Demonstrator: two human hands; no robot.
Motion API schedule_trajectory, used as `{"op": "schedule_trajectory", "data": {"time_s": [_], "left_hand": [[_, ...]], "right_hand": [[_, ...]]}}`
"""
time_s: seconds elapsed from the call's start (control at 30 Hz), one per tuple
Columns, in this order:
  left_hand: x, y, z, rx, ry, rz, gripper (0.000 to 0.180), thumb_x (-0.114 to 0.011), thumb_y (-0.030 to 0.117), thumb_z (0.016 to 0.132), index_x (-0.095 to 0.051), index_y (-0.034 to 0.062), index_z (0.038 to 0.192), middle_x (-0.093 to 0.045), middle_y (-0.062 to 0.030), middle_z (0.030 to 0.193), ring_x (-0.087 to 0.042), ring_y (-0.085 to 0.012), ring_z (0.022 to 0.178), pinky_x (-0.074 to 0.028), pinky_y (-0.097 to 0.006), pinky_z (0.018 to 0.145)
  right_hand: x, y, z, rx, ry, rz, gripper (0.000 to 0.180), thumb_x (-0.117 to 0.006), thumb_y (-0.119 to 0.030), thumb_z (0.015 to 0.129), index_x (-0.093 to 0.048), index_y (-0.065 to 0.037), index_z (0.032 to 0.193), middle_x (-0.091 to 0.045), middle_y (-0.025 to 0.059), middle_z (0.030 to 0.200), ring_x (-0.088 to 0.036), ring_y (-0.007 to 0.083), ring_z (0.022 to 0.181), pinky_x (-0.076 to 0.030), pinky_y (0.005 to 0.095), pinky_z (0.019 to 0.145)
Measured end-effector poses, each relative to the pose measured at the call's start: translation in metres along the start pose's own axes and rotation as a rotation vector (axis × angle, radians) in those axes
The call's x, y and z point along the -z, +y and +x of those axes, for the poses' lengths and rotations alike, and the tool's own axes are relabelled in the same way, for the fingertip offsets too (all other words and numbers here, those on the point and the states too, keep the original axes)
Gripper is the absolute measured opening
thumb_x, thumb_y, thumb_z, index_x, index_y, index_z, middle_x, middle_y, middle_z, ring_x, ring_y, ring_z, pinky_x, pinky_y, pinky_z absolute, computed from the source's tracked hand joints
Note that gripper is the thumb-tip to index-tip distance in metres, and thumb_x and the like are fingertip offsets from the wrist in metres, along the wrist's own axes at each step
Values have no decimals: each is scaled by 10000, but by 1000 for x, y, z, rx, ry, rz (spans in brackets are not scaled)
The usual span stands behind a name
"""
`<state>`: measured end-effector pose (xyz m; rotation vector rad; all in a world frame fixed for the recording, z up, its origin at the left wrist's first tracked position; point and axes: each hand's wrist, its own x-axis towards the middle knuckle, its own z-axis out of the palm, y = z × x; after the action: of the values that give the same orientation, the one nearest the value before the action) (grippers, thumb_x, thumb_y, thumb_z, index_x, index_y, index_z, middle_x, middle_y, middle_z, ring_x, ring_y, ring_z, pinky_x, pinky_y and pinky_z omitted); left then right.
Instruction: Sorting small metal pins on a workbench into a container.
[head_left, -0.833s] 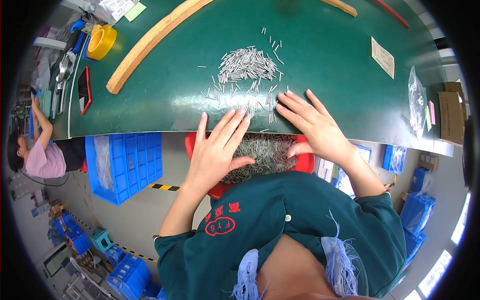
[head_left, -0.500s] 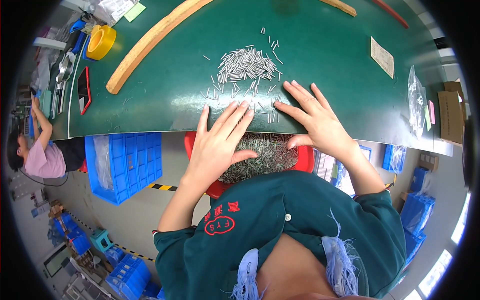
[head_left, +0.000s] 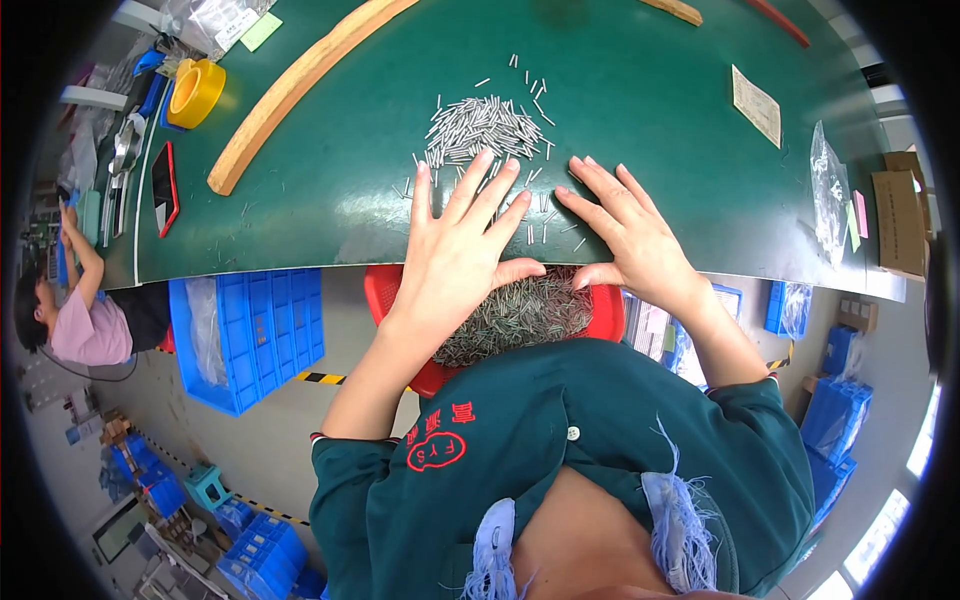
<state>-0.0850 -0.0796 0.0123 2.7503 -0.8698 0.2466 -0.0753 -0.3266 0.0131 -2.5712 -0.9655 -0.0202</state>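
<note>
My left hand (head_left: 460, 250) lies flat with fingers spread on the green table mat (head_left: 640, 120), its fingertips touching the near edge of a heap of small silver metal pins (head_left: 482, 128). To its right, my right hand (head_left: 630, 230) also lies flat and spread, over a few stray pins (head_left: 545, 222). Neither hand grips anything. Below the table edge, between my wrists, a red basket (head_left: 384, 290) holds a large mass of the same pins (head_left: 520, 315).
A long wooden strip (head_left: 290, 90) lies diagonally at the back left, near a yellow tape roll (head_left: 196, 92) and a red-edged phone (head_left: 164, 188). A paper card (head_left: 756, 104) and a clear plastic bag (head_left: 828, 192) are at the right. Blue crates (head_left: 250, 335) stand below; another person (head_left: 75, 320) sits far left.
Both hands have slid forward up the mat, away from the table edge toward the pin heap, with fingers still spread flat.
</note>
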Motion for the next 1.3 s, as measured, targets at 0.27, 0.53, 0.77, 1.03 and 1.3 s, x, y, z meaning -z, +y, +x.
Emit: {"op": "schedule_trajectory", "data": {"time_s": [0.27,0.53,0.77,1.03,1.3], "left_hand": [[27,-23,-4,121,252,-12,418,-757,393,759,-662,145,1082,-474,-37,1463,-375,-235,1408,-201,-607,1150],[46,-117,-92,587,402,318,131,-631,242,947,-642,123,893,-567,-8,1365,-425,-259,1383,-216,-564,1153],[39,-80,-103,548,276,187,404,-488,197,1015,-525,139,1413,-487,-42,1480,-382,-224,1421,-205,-522,1171],[4,7,-83,72,76,-204,598,-722,270,834,-549,33,1356,-514,-110,1442,-440,-271,1379,-275,-545,1148],[-1,4,-57,38,7,-178,626,-735,322,810,-558,48,1344,-512,-90,1440,-443,-244,1376,-268,-552,1146]], "right_hand": [[-4,1,-3,-30,46,-32,974,-591,-683,709,-427,-73,1450,-387,137,1524,-343,297,1431,-233,493,1190],[-3,-23,-8,107,-107,-54,901,-634,-586,775,-386,-86,1482,-386,97,1539,-352,248,1433,-230,489,1191],[1,-19,-7,56,-83,-38,826,-678,-497,801,-410,-97,1472,-411,99,1520,-354,254,1432,-227,501,1191],[-3,-31,-3,242,-162,76,800,-674,-499,808,-438,-84,1450,-410,98,1524,-386,242,1413,-216,503,1192],[-7,-27,9,237,-151,14,823,-644,-531,817,-426,-54,1452,-404,113,1523,-364,244,1428,-221,492,1194]]}}
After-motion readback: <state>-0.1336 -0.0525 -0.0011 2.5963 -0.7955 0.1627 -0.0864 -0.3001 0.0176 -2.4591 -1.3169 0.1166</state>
